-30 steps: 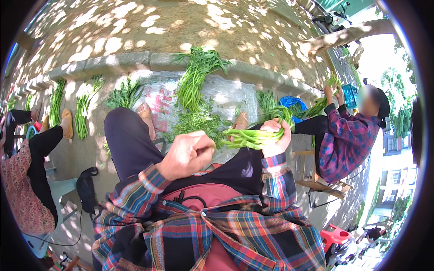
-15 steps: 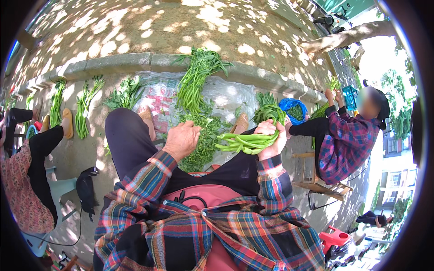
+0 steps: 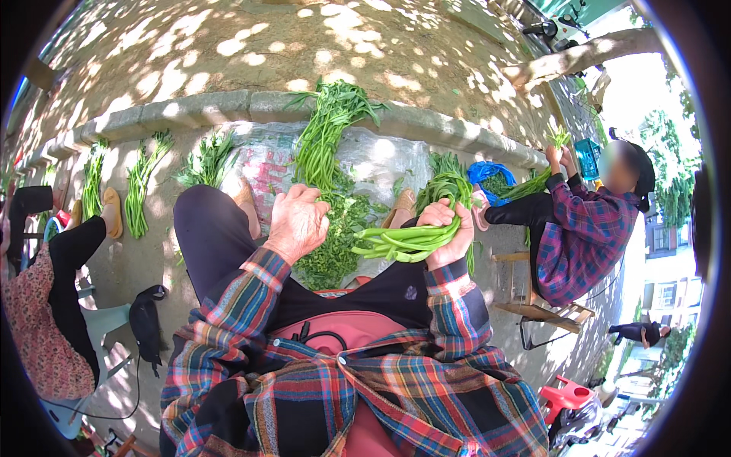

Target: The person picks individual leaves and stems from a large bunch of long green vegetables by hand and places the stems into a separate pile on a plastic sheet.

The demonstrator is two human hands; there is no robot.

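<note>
Two bare hands in the head view. Left hand [image 3: 299, 225]: fingers half-curled, knuckles up, above the left side of a heap of chopped-looking loose leaves [image 3: 327, 263]; no view into the curl, so unable to tell of any hold. Right hand [image 3: 449, 234]: fingers wrapped firmly around a bundle of green stalks [image 3: 400, 244], out in front of the right thigh [image 3: 407, 288], with stalk ends toward the left hand. Judged risks: slippage of outer stalks, from uneven, fanned ends and any easing of the grip; creasing of stems at the fist, from too hard a squeeze; mixing with the pile of leafy greens [image 3: 448, 185] beyond, from a low or wide swing; scatter of leaves toward the right sandal [image 3: 403, 206], from a brush across the heap. Edges: stone kerb [image 3: 221, 109] along the far side of the plastic sheet [image 3: 392, 161]; left thigh [image 3: 207, 225] and right thigh as near side limits. Best room for moving: between the hands, and upward.
</note>
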